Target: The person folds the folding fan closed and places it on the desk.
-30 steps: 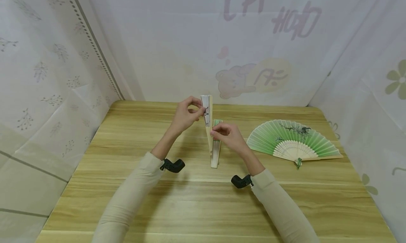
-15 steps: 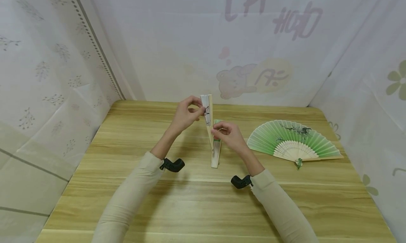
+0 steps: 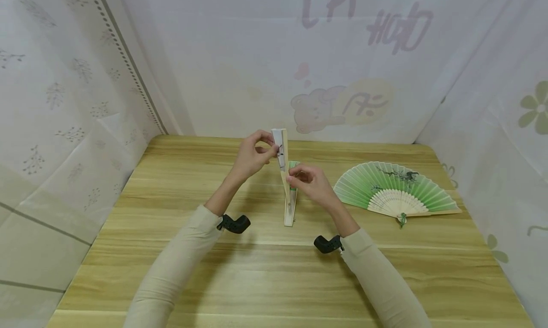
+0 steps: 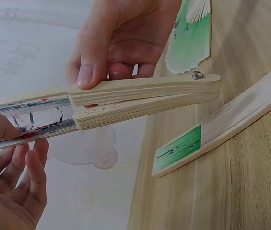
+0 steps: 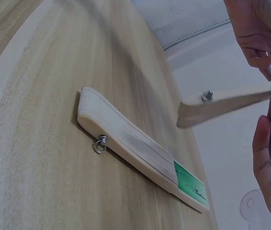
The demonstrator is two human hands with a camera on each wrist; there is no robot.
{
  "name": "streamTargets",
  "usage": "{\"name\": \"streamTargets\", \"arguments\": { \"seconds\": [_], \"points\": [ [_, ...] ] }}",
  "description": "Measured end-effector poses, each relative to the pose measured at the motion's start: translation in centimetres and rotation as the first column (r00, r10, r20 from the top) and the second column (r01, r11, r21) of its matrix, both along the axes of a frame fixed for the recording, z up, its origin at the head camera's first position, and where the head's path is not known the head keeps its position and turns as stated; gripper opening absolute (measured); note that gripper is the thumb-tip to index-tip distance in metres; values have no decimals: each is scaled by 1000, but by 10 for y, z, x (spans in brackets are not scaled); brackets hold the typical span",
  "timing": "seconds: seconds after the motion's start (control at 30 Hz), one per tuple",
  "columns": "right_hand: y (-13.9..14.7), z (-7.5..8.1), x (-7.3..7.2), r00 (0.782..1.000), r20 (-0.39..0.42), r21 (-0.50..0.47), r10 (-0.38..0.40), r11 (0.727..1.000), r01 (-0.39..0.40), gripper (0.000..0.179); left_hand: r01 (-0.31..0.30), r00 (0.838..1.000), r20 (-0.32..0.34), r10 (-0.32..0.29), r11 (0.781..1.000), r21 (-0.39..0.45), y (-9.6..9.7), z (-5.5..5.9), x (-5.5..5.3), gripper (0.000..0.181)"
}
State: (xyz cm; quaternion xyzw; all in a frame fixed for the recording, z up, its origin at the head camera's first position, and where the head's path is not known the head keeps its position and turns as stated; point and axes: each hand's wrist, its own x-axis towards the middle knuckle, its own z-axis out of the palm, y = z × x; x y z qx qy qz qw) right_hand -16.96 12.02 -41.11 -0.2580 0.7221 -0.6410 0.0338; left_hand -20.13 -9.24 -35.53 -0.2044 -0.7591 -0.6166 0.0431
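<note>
A folding fan with a white printed leaf [image 3: 280, 149] and pale bamboo ribs [image 4: 145, 98] is held up over the table, its ribs parted into two stacks by a narrow gap. My left hand [image 3: 252, 156] pinches its leaf end between thumb and fingers. Farther down, my right hand [image 3: 312, 185] pinches the ribs; in the left wrist view its thumb lies on the upper guard. A metal rivet [image 5: 207, 96] shows at the pivot end. Below, a folded green fan [image 3: 291, 209] lies on the table, partly hidden by my right hand in the head view.
To the right, a spread green fan [image 3: 398, 185] with a dark bird print and a green cord lies on the wooden table [image 3: 265, 280]. Printed white cloth [image 3: 239, 80] hangs behind and at both sides of the table.
The pivot end of the white fan has swung slightly to the right, over the folded green fan. Both hands keep their hold almost in place.
</note>
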Motion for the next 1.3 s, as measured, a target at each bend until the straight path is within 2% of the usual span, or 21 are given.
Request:
{"name": "streamTargets", "arguments": {
  "seconds": [0.27,0.33,0.37,0.47,0.57,0.6,0.73,0.83,1.1,1.3],
  "points": [
    [-4,1,0,998,-57,17,-19,1000,20,8,-5,1000,-5,5,1000,10,1,0,0,17],
    [-4,0,-1,999,-29,11,-26,1000,26,8,-2,1000,8,2,1000,13,1,0,-1,18],
    [-4,-5,-3,999,-14,8,-31,999,31,9,-2,1000,8,2,1000,18,0,-5,-5,18],
    [-3,-18,-10,998,49,-19,-43,999,44,12,4,1000,17,-4,1000,22,-2,-5,-5,18],
    [-3,-30,-16,996,74,-33,-57,998,60,15,13,1000,9,-14,1000,27,-3,-5,-4,18],
    [-3,-30,-15,995,84,-37,-60,997,63,17,17,1000,11,-17,1000,26,-3,0,-1,19],
    [-4,-30,-15,992,98,-38,-83,996,87,19,30,999,11,-30,999,36,-3,-1,-1,19],
    [-3,-30,-14,991,94,-42,-90,995,95,19,38,999,9,-39,999,36,-3,-2,-1,19],
    [0,-32,-14,999,31,-88,-39,995,42,10,52,998,20,-53,998,30,-2,-2,0,16],
    [0,-32,-15,1000,14,-91,-18,996,19,8,54,998,19,-55,998,37,-1,-1,1,16]
  ]
}}
